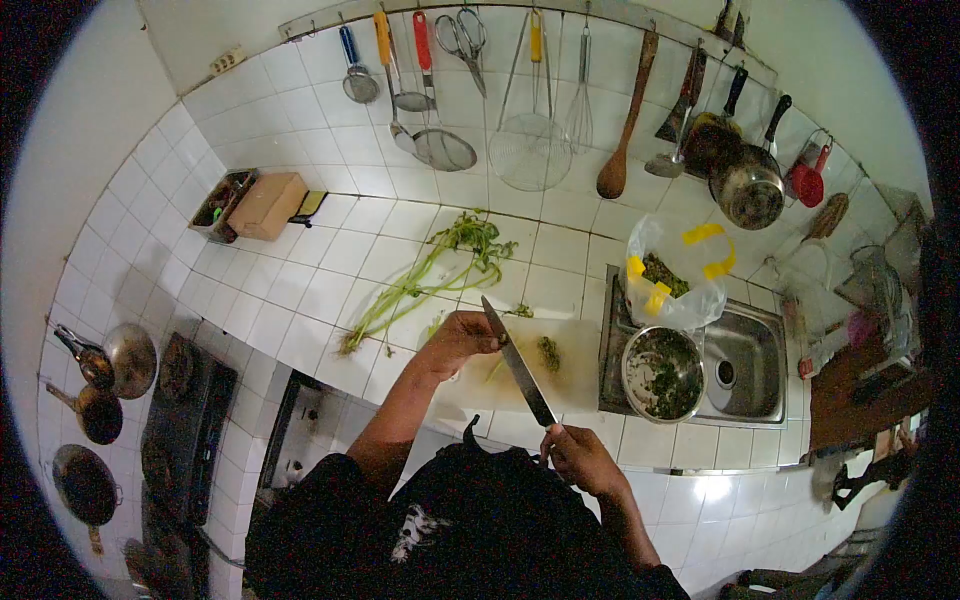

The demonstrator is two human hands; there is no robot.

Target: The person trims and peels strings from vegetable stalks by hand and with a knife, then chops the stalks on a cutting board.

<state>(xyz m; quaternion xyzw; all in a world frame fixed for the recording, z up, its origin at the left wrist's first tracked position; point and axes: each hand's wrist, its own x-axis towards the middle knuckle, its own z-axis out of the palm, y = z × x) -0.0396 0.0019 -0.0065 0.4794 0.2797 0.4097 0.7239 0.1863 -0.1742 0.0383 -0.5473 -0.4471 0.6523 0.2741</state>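
Observation:
My right hand [585, 462] grips the handle of a kitchen knife [522, 372], its long blade pointing up and to the left. Close to the blade near its tip, my left hand [462, 340] is closed with fingertips pinched; what they hold, if anything, is hidden. Both hands are over a pale cutting board [578, 385]. On the board lies a small heap of chopped greens [548, 353]. Beyond my left hand, leafy green stalks that look like celery [410, 290] spread across the white tiled counter [325, 255].
Right of the board, a metal bowl [628, 388] holding chopped greens stands by the sink [770, 350]. A plastic bag [705, 300] with greens sits behind it. Utensils, including a wooden spoon [628, 120], hang along the wall. A stove [190, 420] is at left.

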